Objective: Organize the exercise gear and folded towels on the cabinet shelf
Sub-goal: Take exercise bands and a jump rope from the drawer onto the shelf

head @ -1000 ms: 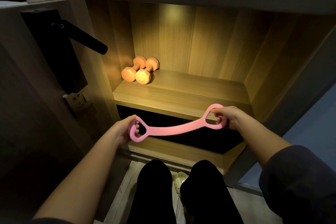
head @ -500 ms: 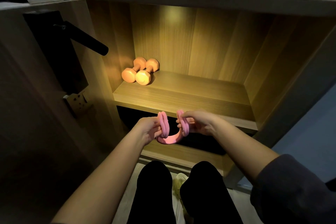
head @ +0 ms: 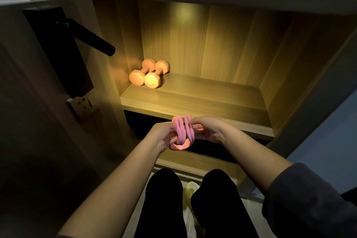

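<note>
You hold the pink figure-eight rubber resistance band (head: 181, 131) doubled over at lower centre.
Your left hand (head: 164, 135) and right hand (head: 208, 129) each pinch one loop, just before the lit wooden cabinet shelf (head: 212, 100); two orange dumbbells (head: 148, 75) lie left of centre.

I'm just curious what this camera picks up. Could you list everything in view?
dumbbells: two, orange, back left of shelf, side by side
resistance band: one, pink, folded, held before the shelf edge
shelf: one, wooden, lit
door handle: one, black, left
shoe: one, pale, floor between legs
legs: two, black trousers, bottom
left hand: grips the band's left loop
right hand: pinches its right loop
</note>
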